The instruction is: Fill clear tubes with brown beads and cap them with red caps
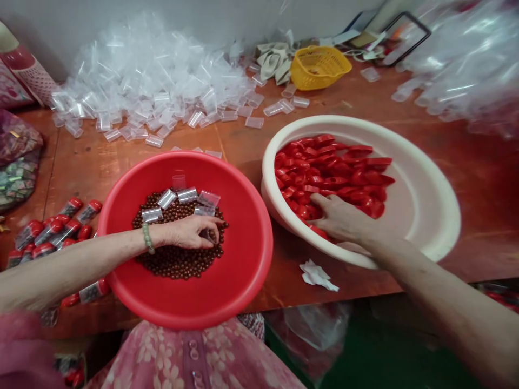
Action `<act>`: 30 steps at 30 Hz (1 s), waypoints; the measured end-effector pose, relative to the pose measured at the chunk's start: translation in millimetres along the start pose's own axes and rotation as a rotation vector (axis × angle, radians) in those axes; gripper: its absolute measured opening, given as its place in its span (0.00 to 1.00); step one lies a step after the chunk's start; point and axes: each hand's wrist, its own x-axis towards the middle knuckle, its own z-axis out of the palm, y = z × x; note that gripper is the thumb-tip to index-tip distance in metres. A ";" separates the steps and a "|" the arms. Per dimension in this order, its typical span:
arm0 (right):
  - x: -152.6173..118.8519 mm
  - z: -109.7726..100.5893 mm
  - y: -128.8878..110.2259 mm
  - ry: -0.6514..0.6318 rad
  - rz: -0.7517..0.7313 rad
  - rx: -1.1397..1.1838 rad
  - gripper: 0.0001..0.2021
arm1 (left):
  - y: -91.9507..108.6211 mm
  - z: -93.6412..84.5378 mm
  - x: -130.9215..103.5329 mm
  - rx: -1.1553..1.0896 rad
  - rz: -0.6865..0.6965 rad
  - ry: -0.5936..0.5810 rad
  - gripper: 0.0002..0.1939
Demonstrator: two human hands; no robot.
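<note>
My left hand (190, 231), with a green bead bracelet (148, 237) at the wrist, is in the red basin (243, 254). Its thumb and fingers curl round a clear plastic tube (209, 234), mostly hidden by the hand, down at the small brown beads (174, 262). Several more clear tubes (187, 195) lie on the beads beyond my knuckles. Over the near left side of the white basin (421, 216), my right hand (340, 217) reaches with fingers apart. Its fingertips touch the heap of red plastic caps (324, 167); nothing shows gripped in it.
Loose clear tubes (154, 81) are heaped along the wall, and a yellow basket (320, 67) stands at the back. Filled tubes with red caps (52, 232) lie left. Crumpled white paper (318, 274) lies near the table's front edge. Clear bags (466, 65) fill the back right.
</note>
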 end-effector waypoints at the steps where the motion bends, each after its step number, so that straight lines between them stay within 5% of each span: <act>1: -0.2 -0.6 1.1 0.011 -0.017 0.016 0.18 | -1.5 -3.8 3.8 0.010 0.005 0.020 0.07; 6: -9.6 -8.4 2.6 0.017 -0.021 0.178 0.05 | -8.9 -20.9 13.0 0.060 -0.048 0.107 0.06; 12: -18.4 -19.2 4.6 0.076 0.245 0.499 0.18 | -8.6 -42.8 -0.7 0.023 -0.106 0.285 0.07; 17: -39.4 -39.8 -6.5 0.242 0.293 0.933 0.13 | 1.0 -52.2 -22.7 -0.046 -0.119 0.354 0.05; 20: -64.8 -52.2 -39.2 0.301 0.137 1.029 0.14 | 8.5 -48.5 -36.7 -0.151 -0.053 0.381 0.05; 22: -78.0 -53.6 -68.9 0.335 -0.127 1.020 0.15 | 13.5 -44.1 -46.3 -0.243 -0.030 0.392 0.06; 25: -80.7 -42.1 -113.8 0.062 -0.580 0.895 0.10 | 19.8 -36.6 -61.0 -0.332 -0.008 0.423 0.09; 30: -52.1 -0.1 -160.7 -0.131 -0.741 0.478 0.06 | 25.4 -22.1 -85.1 -0.442 0.008 0.455 0.09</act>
